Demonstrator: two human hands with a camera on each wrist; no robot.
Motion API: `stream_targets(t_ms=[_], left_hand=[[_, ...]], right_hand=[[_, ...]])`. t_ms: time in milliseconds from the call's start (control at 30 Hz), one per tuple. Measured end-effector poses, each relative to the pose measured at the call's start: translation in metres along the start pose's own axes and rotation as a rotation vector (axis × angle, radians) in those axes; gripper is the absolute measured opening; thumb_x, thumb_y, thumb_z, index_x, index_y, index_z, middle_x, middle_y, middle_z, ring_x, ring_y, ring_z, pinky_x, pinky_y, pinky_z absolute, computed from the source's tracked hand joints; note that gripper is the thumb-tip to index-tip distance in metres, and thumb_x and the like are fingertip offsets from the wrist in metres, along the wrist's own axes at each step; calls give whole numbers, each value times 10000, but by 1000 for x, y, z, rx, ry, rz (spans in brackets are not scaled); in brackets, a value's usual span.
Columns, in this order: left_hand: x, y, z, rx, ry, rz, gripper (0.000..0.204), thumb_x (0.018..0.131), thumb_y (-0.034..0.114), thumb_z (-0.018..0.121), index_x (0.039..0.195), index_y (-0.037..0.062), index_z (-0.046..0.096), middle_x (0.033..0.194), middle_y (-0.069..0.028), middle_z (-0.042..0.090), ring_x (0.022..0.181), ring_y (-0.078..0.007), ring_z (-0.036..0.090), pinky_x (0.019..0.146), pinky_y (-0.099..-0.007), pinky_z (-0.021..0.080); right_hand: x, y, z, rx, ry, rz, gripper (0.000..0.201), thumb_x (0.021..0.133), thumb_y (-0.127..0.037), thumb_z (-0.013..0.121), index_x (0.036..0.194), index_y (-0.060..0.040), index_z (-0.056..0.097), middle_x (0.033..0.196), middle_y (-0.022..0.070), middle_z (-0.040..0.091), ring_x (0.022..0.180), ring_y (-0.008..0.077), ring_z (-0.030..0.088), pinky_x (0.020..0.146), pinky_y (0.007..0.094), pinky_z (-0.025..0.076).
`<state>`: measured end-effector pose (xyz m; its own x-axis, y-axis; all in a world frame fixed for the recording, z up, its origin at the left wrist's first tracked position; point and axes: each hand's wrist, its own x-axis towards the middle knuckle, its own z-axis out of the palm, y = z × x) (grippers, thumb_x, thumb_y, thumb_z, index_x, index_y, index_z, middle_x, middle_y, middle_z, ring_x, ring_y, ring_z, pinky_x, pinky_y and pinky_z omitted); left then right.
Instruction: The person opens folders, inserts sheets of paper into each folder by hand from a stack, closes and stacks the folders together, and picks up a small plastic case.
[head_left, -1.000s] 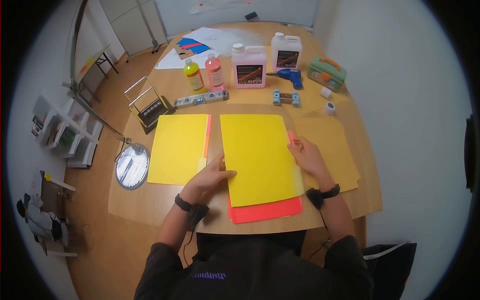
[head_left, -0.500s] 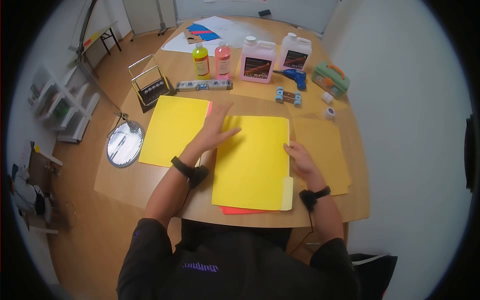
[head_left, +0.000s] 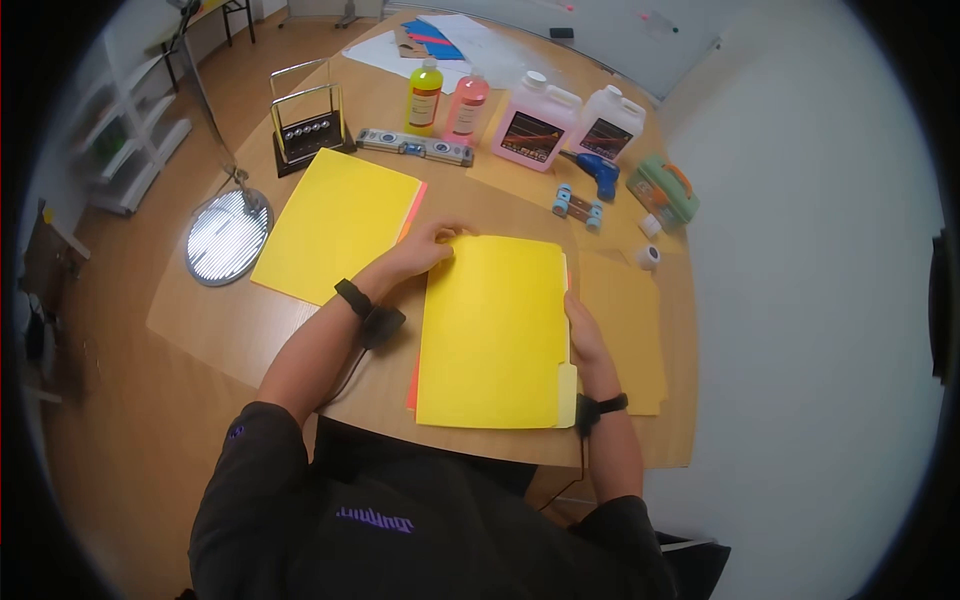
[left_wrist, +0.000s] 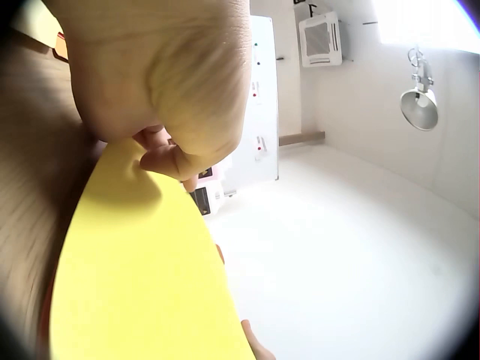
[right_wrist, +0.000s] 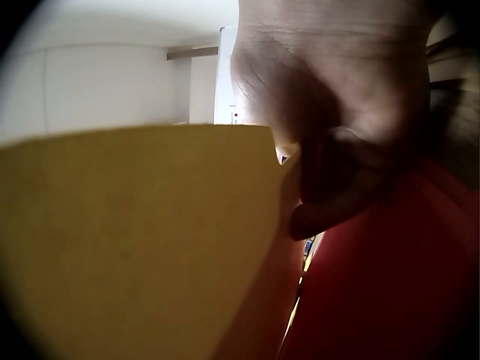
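A yellow file folder [head_left: 495,330] with a pale tab [head_left: 567,395] at its lower right lies in front of the person. Red-orange folder edges [head_left: 412,387] peek out beneath it on the left. At its upper left corner, the left hand [head_left: 420,254] pinches the top edge with curled fingers, the thumb on the near side. The right hand [head_left: 587,335] grips the right edge, its fingers partly hidden by the folder. In the right wrist view, a red folder [right_wrist: 397,277] hangs apart from the yellowish layer [right_wrist: 135,232] beside the thumb.
Another yellow folder stack [head_left: 340,225] lies left; a manila envelope [head_left: 620,330] lies right. Farther back stand a Newton's cradle [head_left: 310,135], a spirit level [head_left: 415,147], bottles [head_left: 423,100], jugs [head_left: 535,125], a blue drill [head_left: 600,175] and a green case [head_left: 663,192]. A lamp [head_left: 228,235] stands far left.
The left hand let go of the folder's left edge, lifted, and came to its upper left corner. The yellow folder now covers the red that showed below it. The head view has turned.
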<state>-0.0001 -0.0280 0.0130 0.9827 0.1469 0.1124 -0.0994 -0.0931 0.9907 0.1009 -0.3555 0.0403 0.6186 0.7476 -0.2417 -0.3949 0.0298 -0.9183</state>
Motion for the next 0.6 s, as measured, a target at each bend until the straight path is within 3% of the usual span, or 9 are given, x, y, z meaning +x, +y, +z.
stream_targets(t_ms=[33, 167, 267, 333, 367, 433, 600], left_hand=[[-3, -1, -1, -103, -15, -139, 514, 809, -88, 531, 1313, 6, 575, 1228, -87, 639, 1199, -196, 553, 1047, -317, 438], [-6, -2, 4, -121, 41, -47, 441, 824, -64, 558, 1261, -23, 599, 1233, -85, 649, 1143, -193, 596, 1010, -307, 457], [-5, -5, 8, 38, 34, 77, 365, 837, -37, 588, 1198, -11, 636, 1177, -82, 664, 1094, -195, 614, 957, -305, 476], [-2, -7, 8, 464, 46, 214, 314, 832, -32, 609, 1140, -3, 662, 1123, -80, 673, 1037, -197, 627, 919, -300, 486], [-2, -8, 10, 469, 35, 213, 314, 832, -32, 609, 1140, -3, 662, 1123, -80, 673, 1037, -197, 627, 919, -300, 486], [-3, -10, 15, 348, 121, 183, 261, 823, 39, 627, 1073, 24, 698, 994, -83, 683, 983, -211, 641, 874, -325, 504], [-3, -16, 8, 56, 58, -9, 231, 836, -67, 512, 1014, -3, 645, 1040, -60, 663, 1011, -164, 617, 924, -282, 478]], right_hand=[[2, 1, -3, -19, -8, 18, 443, 1107, -284, 380, 1380, 45, 498, 1317, 123, 612, 1172, 177, 612, 989, 302, 499], [5, 7, -10, 26, -53, 1, 449, 1109, -288, 376, 1383, 46, 497, 1306, 126, 619, 1150, 176, 621, 975, 304, 508], [3, 7, -8, 34, -54, 6, 452, 1107, -290, 381, 1383, 49, 498, 1305, 128, 621, 1147, 180, 624, 970, 306, 512], [3, 6, -6, 35, -41, -4, 454, 1107, -290, 383, 1384, 51, 498, 1308, 130, 621, 1149, 183, 625, 968, 307, 513], [3, 6, -5, 29, -21, 1, 453, 1105, -288, 388, 1380, 53, 502, 1302, 131, 625, 1150, 185, 626, 969, 308, 514], [1, 3, -3, 40, 5, 3, 451, 1104, -286, 393, 1376, 55, 507, 1296, 132, 629, 1150, 187, 627, 969, 309, 514], [4, 4, -6, -194, 36, -57, 451, 1097, -286, 414, 1354, 62, 542, 1298, 140, 634, 1164, 190, 619, 992, 312, 498]])
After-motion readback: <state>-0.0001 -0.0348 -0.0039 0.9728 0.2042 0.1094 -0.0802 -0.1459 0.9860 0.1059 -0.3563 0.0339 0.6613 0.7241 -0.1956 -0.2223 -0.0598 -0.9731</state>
